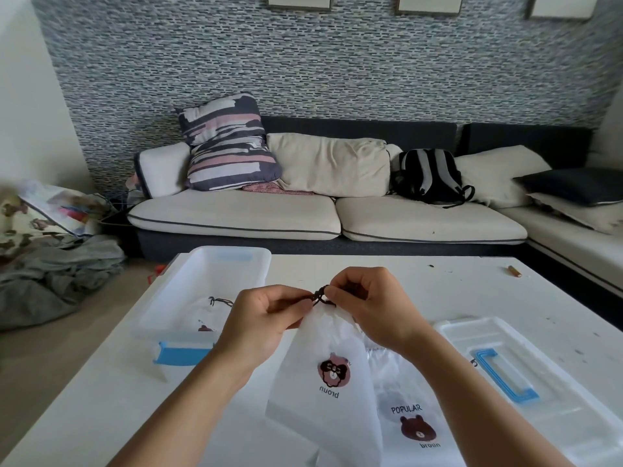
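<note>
Both hands [323, 308] pinch dark cord [319, 295] on frosted pouch [323, 392].

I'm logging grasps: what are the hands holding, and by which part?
The left hand and right hand both pinch the dark drawstring at the gathered mouth of the white bear-print bag.

Both your bare forearms reach forward from the bottom edge and angle toward each other. Your left hand [266, 321] is curled, thumb and forefinger pinched at the tips. Your right hand [369, 305] faces it, fingers [337, 291] curled in. The two hands nearly touch at the fingertips, each pinching the cord [319, 294].
</note>
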Tool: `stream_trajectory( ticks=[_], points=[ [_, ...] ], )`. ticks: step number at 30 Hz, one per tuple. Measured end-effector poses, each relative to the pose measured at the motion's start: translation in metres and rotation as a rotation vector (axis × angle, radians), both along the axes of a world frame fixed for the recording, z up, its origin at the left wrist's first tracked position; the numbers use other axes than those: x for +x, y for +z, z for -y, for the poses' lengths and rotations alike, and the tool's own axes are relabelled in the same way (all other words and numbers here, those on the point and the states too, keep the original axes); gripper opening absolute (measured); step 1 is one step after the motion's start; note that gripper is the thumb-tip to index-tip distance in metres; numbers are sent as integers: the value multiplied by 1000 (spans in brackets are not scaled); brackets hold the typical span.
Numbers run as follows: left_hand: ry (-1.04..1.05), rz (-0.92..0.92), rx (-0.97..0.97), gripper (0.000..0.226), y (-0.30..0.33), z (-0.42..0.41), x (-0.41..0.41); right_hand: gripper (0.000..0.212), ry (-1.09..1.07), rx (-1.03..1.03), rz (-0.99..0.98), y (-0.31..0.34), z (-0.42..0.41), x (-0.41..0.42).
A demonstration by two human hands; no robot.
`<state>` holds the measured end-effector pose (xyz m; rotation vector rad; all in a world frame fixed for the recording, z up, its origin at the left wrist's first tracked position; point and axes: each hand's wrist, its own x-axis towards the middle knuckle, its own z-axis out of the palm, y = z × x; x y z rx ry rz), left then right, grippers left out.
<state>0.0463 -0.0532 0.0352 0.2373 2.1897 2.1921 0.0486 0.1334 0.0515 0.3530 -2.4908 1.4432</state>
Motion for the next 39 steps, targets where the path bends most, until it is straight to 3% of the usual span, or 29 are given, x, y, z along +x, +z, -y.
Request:
stream_trajectory(
  ticks=[5,9,13,18,21,23,25,28,31,33,34,36,37,39],
  points=[
    [122,-46,-44,15,5,10,-4,14,30,-37,28,0,-3,-1],
    [162,-113,-199,16,8,24,-8,4,105,-171,120,1,-9,1],
    [235,-231,-315,14,9,33,-12,11,141,-346,157,2,-20,-3],
    [283,-321,-399,14,9,36,-15,17,131,-390,165,2,-24,-3],
    [304,-325,-345,13,10,33,-14,30,101,-268,175,2,-24,-5],
    [242,-240,-160,13,10,26,-8,45,48,-8,177,-2,-19,-4],
    [115,-138,54,12,10,17,-1,39,-22,249,145,-12,-9,-2],
    [-20,-121,79,11,4,14,-3,27,-94,252,95,-27,4,-7],
    [163,-349,-310,27,-1,36,-22,16,-172,-225,84,-22,8,-12],
    [327,-504,-692,55,-5,60,-36,14,-194,-592,106,-9,11,-15],
    [347,-483,-901,70,-8,71,-42,16,-181,-717,118,-2,13,-17],
    [277,-214,-1271,85,-13,89,-46,19,-153,-873,101,11,21,-22],
    [212,-78,-1377,87,-16,96,-47,17,-146,-934,70,18,25,-25],
    [122,49,-1371,83,-22,108,-47,13,-131,-1040,49,30,36,-35]
  ],
)
